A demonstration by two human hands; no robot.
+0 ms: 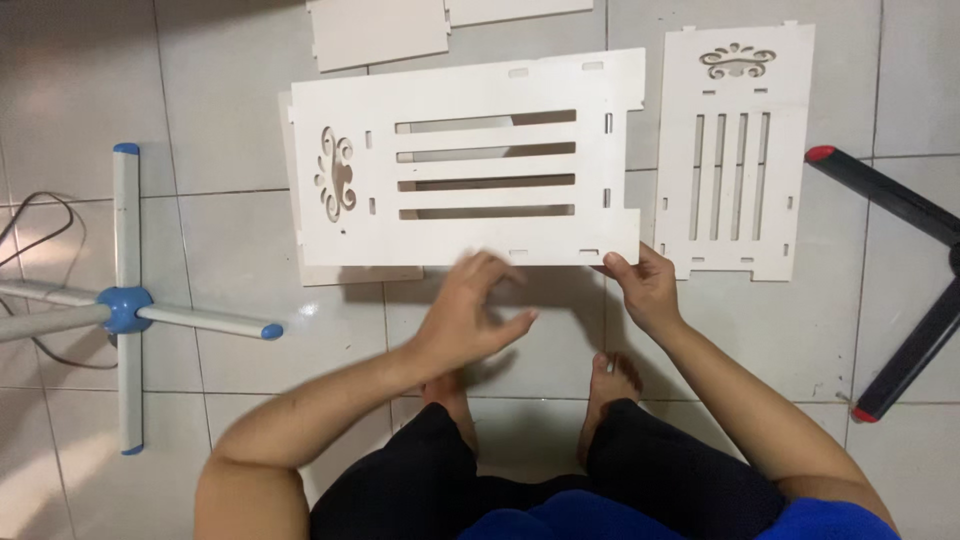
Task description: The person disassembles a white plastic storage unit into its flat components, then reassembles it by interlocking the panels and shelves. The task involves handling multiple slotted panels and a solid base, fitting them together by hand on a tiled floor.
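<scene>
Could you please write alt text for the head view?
Right hand grips the lower right corner of a white slotted panel over a tiled floor; left hand hovers open below its edge. A smaller panel lies right.

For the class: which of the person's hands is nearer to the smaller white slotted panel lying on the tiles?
The right hand. It grips the big panel's corner, right beside the smaller slotted panel. The left hand hovers further away, under the big panel's lower edge.
</scene>
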